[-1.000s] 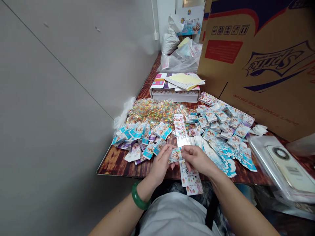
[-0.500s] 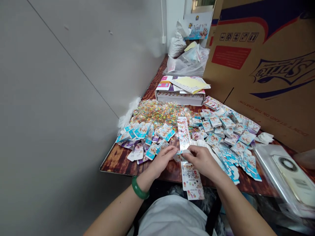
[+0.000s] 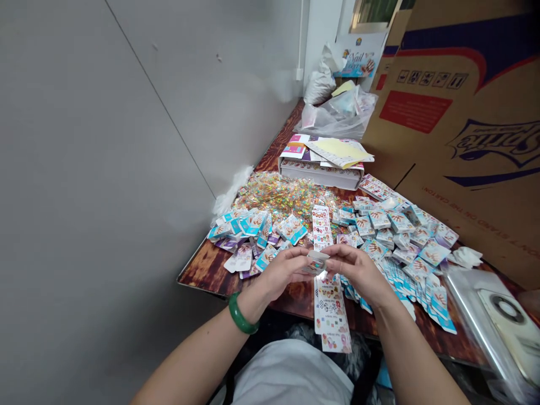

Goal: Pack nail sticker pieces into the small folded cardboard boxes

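Between my two hands is a small printed carton (image 3: 316,263) with a white flap standing up at its top. My left hand (image 3: 287,270), below a green bangle (image 3: 242,314) on the wrist, grips the carton's left side. Thumb and fingers of my right hand (image 3: 348,264) pinch its right side. Under the hands a strip of nail sticker sheets (image 3: 331,315) hangs past the table's front edge; more sticker sheets (image 3: 321,225) lie just beyond. Flat blue-and-white cartons (image 3: 253,222) are heaped to the left, and filled-out small boxes (image 3: 399,222) are piled to the right.
Clear packets with colourful bits (image 3: 287,194) spread across the table's middle. Behind them stands an open box (image 3: 320,175) of sheets. A large cardboard carton (image 3: 455,112) walls off the right side, and a grey wall (image 3: 169,140) the left. A plastic-wrapped device (image 3: 506,315) lies right front.
The view has shifted, so the scene sits further right. The small carton has turned in my hands, and its white flap now shows at the top.
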The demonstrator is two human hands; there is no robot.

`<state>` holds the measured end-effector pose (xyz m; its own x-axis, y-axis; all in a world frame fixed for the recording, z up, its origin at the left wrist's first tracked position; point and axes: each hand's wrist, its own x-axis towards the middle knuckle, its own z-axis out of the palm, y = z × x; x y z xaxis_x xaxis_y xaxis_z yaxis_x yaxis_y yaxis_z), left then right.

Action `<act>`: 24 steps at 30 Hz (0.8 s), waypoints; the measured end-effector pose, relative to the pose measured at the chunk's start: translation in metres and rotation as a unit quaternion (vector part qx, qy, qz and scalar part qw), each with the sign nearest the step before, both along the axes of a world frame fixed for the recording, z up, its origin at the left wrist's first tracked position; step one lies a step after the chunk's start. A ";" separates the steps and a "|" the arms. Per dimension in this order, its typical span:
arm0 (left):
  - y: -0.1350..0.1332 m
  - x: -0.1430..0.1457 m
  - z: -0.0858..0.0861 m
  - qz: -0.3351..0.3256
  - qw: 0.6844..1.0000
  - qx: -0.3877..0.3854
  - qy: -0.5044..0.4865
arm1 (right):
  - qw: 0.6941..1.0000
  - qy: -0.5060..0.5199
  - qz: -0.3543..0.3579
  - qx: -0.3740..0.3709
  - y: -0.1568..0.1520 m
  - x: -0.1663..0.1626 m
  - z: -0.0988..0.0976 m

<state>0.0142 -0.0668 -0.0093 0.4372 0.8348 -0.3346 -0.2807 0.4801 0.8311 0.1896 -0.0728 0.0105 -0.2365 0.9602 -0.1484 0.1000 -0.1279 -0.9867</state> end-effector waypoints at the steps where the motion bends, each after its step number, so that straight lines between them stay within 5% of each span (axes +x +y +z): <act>1: 0.000 0.000 0.000 0.003 1.000 0.002 -0.003 | 0.999 0.032 -0.006 -0.015 0.001 0.001 -0.004; 4: 0.001 0.001 0.001 0.009 0.999 0.015 0.038 | 0.998 0.049 -0.039 0.006 0.002 -0.002 -0.016; 10: 0.002 -0.001 0.001 0.026 0.994 0.016 0.109 | 0.974 -0.058 -0.070 0.206 -0.003 -0.012 -0.024; 17: -0.002 0.000 0.000 0.007 0.997 0.050 0.063 | 0.988 -0.026 -0.119 0.095 0.000 -0.012 -0.013; 24: -0.001 0.000 -0.006 0.005 0.995 0.080 0.067 | 0.987 -0.032 -0.117 0.104 -0.001 -0.013 -0.007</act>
